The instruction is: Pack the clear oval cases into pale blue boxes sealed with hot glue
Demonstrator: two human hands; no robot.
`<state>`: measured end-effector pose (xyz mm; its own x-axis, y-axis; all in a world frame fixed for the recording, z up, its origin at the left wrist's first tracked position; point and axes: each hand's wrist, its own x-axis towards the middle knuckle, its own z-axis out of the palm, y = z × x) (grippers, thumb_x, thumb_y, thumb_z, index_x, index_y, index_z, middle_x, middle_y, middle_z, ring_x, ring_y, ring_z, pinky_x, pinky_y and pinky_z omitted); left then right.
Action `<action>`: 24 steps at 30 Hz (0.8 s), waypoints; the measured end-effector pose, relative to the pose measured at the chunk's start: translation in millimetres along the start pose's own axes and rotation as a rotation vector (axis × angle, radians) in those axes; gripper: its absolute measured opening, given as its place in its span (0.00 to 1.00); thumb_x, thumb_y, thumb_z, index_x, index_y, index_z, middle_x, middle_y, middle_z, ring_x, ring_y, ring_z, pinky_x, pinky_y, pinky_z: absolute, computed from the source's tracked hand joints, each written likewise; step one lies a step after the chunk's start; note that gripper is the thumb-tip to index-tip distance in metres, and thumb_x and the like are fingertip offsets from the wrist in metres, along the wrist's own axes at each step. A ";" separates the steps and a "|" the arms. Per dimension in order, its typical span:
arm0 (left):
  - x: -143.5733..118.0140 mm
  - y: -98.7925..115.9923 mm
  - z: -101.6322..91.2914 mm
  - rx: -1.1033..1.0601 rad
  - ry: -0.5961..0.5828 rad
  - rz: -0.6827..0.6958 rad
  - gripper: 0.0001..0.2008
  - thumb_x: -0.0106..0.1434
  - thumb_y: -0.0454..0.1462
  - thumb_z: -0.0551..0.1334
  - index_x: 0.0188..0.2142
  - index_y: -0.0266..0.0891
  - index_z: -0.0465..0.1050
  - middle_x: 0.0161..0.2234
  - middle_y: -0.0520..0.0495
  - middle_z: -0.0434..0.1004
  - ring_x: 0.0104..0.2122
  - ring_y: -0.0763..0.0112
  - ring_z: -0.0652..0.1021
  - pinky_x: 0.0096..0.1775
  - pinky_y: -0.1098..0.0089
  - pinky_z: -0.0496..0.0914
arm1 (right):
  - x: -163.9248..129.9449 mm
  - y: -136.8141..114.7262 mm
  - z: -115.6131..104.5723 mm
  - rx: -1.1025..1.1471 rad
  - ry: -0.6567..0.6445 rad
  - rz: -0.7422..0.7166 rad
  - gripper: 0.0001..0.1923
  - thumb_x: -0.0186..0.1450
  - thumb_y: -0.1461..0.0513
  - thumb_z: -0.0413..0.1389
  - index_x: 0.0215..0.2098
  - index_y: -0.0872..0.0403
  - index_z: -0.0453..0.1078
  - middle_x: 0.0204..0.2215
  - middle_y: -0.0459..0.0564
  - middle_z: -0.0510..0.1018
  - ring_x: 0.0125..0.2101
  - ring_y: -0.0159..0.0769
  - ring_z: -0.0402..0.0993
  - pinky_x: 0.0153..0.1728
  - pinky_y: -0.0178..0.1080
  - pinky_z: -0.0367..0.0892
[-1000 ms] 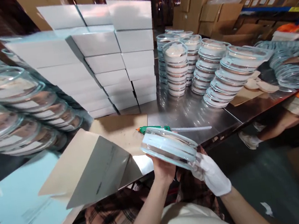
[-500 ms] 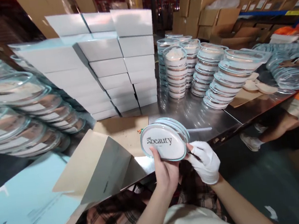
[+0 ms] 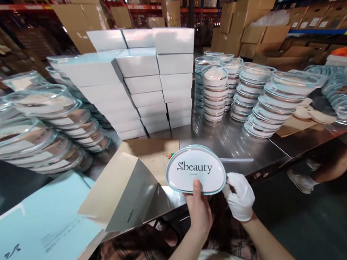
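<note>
An oval case [image 3: 197, 182] with a clear, blue-edged rim and a white front panel printed "beauty" is held up over the table's front edge, its front toward me. My bare left hand [image 3: 199, 212] grips it from below, thumb on the panel and the fingers hidden behind. At the case's lower right edge is my white-gloved right hand [image 3: 240, 197], thumb and fingers closed together. What they pinch is too small to make out. Behind the case lies an open cardboard piece [image 3: 147, 157] with small coloured bits on it.
White boxes [image 3: 144, 82] are stacked at the back. Piles of similar oval cases stand left [image 3: 63, 114] and right [image 3: 260, 110]. A pale blue box [image 3: 37, 241] with a raised flap lies front left. A thin white stick [image 3: 236, 160] rests on the metal table [image 3: 227, 146]. Another person is at far right.
The case has turned to face me more squarely, so its side no longer shows. My right hand has closed up at its edge. The whole view has shifted a little.
</note>
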<state>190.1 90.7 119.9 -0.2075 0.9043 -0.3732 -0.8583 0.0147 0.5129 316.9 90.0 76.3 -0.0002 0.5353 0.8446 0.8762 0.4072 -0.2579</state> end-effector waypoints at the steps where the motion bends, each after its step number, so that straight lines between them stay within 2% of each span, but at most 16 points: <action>1: 1.2 0.4 -1.6 0.015 -0.005 0.013 0.32 0.62 0.43 0.73 0.64 0.50 0.69 0.61 0.45 0.78 0.62 0.56 0.77 0.61 0.62 0.73 | -0.4 3.4 -1.0 -0.015 0.010 -0.041 0.06 0.71 0.64 0.56 0.44 0.49 0.74 0.35 0.52 0.82 0.37 0.44 0.81 0.40 0.47 0.78; 4: 6.1 5.5 -13.0 0.089 -0.027 0.106 0.39 0.59 0.43 0.76 0.67 0.53 0.65 0.63 0.46 0.76 0.65 0.57 0.73 0.64 0.61 0.69 | 11.7 15.6 -11.2 -0.037 -0.022 -0.177 0.06 0.71 0.63 0.54 0.42 0.49 0.74 0.36 0.52 0.82 0.39 0.44 0.81 0.45 0.50 0.76; 6: 10.2 14.1 -25.5 0.182 -0.095 0.124 0.46 0.56 0.42 0.78 0.70 0.53 0.59 0.64 0.45 0.75 0.65 0.54 0.74 0.65 0.58 0.68 | 34.3 25.8 -21.4 -0.062 -0.074 -0.202 0.05 0.70 0.64 0.55 0.40 0.49 0.74 0.36 0.51 0.83 0.40 0.44 0.80 0.48 0.51 0.73; 8: 14.9 27.9 -39.3 0.307 -0.304 -0.006 0.52 0.55 0.42 0.78 0.73 0.51 0.55 0.64 0.41 0.74 0.63 0.48 0.75 0.64 0.52 0.69 | 65.1 36.5 -29.3 -0.032 -0.174 -0.237 0.05 0.71 0.63 0.56 0.38 0.50 0.74 0.35 0.51 0.83 0.41 0.43 0.79 0.48 0.49 0.70; 11: 22.5 54.5 -54.9 0.476 -0.706 -0.299 0.58 0.53 0.41 0.79 0.75 0.50 0.48 0.66 0.38 0.71 0.63 0.42 0.74 0.64 0.45 0.68 | 106.6 49.3 -30.1 0.217 -0.480 -0.425 0.10 0.75 0.59 0.55 0.37 0.51 0.75 0.35 0.50 0.84 0.41 0.40 0.80 0.45 0.43 0.71; 13: 26.0 70.5 -59.3 0.547 -0.836 -0.387 0.63 0.52 0.43 0.80 0.77 0.51 0.42 0.67 0.38 0.69 0.63 0.40 0.73 0.63 0.42 0.68 | 119.0 52.0 -24.7 0.420 -0.649 -0.456 0.13 0.76 0.55 0.54 0.37 0.50 0.77 0.35 0.50 0.84 0.41 0.39 0.81 0.44 0.41 0.73; 15: 26.5 80.5 -59.3 0.607 -0.857 -0.342 0.65 0.50 0.47 0.80 0.77 0.51 0.40 0.67 0.37 0.69 0.63 0.38 0.73 0.61 0.42 0.70 | 115.9 47.7 -19.0 0.557 -0.692 -0.253 0.14 0.75 0.51 0.55 0.40 0.49 0.78 0.37 0.52 0.85 0.40 0.40 0.82 0.44 0.41 0.75; 17: 24.1 82.8 -57.0 0.660 -0.810 -0.153 0.64 0.50 0.51 0.79 0.77 0.50 0.43 0.68 0.36 0.68 0.63 0.38 0.73 0.62 0.43 0.69 | 99.6 36.1 -15.5 0.724 -0.675 0.051 0.24 0.72 0.41 0.54 0.51 0.47 0.78 0.43 0.55 0.85 0.43 0.44 0.84 0.45 0.44 0.78; 19: 20.3 79.2 -55.9 0.732 -0.727 0.145 0.60 0.53 0.54 0.77 0.76 0.50 0.46 0.68 0.35 0.67 0.64 0.39 0.72 0.63 0.44 0.68 | 74.8 20.2 -14.2 0.907 -0.651 0.319 0.41 0.66 0.31 0.50 0.64 0.46 0.70 0.53 0.60 0.82 0.50 0.52 0.83 0.48 0.50 0.79; 20: 18.1 76.4 -57.4 0.787 -0.707 0.311 0.59 0.54 0.55 0.76 0.76 0.50 0.47 0.68 0.34 0.66 0.65 0.39 0.72 0.63 0.43 0.68 | 61.1 12.4 -13.9 0.970 -0.637 0.408 0.48 0.61 0.28 0.51 0.68 0.46 0.66 0.56 0.62 0.80 0.53 0.56 0.81 0.49 0.53 0.80; 22: 13.0 72.0 -67.5 0.915 -0.738 0.645 0.60 0.51 0.58 0.76 0.76 0.52 0.47 0.68 0.32 0.66 0.65 0.38 0.71 0.61 0.42 0.69 | 35.2 1.3 -13.1 0.947 -0.599 0.538 0.52 0.52 0.31 0.64 0.65 0.48 0.67 0.53 0.64 0.81 0.51 0.60 0.82 0.47 0.55 0.81; 23: 10.2 71.5 -76.9 0.965 -0.749 0.806 0.61 0.49 0.59 0.77 0.75 0.53 0.49 0.67 0.32 0.68 0.64 0.37 0.73 0.59 0.43 0.72 | 25.0 -0.9 -12.5 0.894 -0.582 0.584 0.48 0.49 0.35 0.71 0.60 0.49 0.71 0.48 0.63 0.84 0.46 0.59 0.84 0.43 0.54 0.82; 24: 7.4 72.6 -89.0 0.997 -0.697 0.943 0.59 0.47 0.61 0.76 0.73 0.55 0.53 0.64 0.34 0.71 0.61 0.38 0.75 0.55 0.46 0.75 | 17.7 -0.6 -11.8 0.848 -0.568 0.618 0.41 0.47 0.40 0.74 0.53 0.49 0.74 0.41 0.60 0.85 0.39 0.57 0.85 0.39 0.52 0.83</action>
<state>84.5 60.5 85.7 0.0198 0.7579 0.6521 0.1659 -0.6456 0.7454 322.0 90.5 97.0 -0.0906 0.9766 0.1951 0.2049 0.2100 -0.9560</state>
